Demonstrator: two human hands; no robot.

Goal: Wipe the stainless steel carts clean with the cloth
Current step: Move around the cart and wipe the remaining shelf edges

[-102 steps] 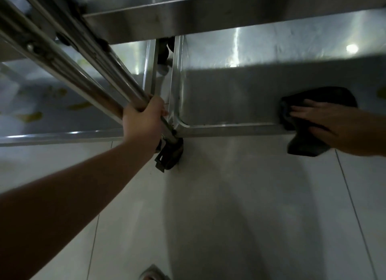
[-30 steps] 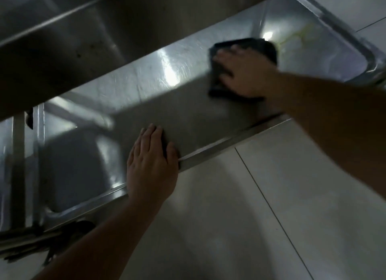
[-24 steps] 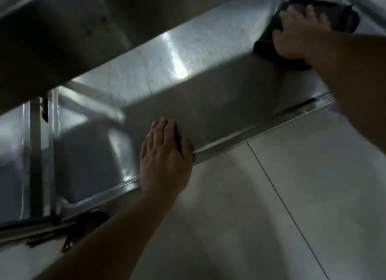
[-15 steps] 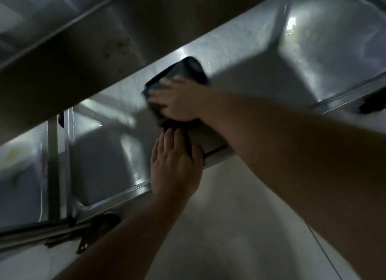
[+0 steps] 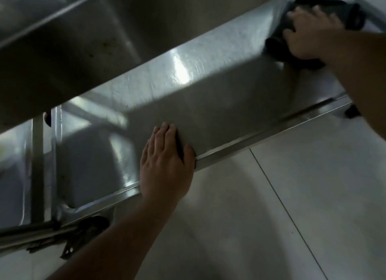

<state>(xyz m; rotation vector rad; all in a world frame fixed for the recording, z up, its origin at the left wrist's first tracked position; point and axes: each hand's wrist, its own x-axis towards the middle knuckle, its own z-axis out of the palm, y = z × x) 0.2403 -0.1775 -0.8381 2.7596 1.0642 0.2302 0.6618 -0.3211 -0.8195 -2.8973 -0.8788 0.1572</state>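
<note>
The view looks down on the bottom shelf [image 5: 208, 104] of a steel cart standing on a pale tiled floor [image 5: 292, 196]; lighting is dim, with one bright reflection near the shelf's middle. At far left a second cart's shelf [image 5: 14, 154] lies alongside, separated by upright posts [image 5: 37, 165]. A dark caster [image 5: 83, 236] sits under the near left corner of the cart, beside horizontal tubes at the frame's lower left. A higher shelf [image 5: 73, 39] overhangs the rear half of the bottom shelf and shadows it. The left hand [image 5: 165, 165] lies flat across the raised front lip [image 5: 250, 139], fingers straight and together on the shelf surface, thumb along the lip, gripping nothing. From there to the right the shelf surface is bare up to the cloth. The right hand [image 5: 309, 33] presses the dark cloth [image 5: 277, 43] onto the shelf at its far right end, close to the right rim; the fingers are spread over the cloth, slightly curled, and part of the cloth bunches above the knuckles. A second caster [image 5: 353, 112] shows below the right forearm. The floor in front of the lip carries one diagonal grout line.
</note>
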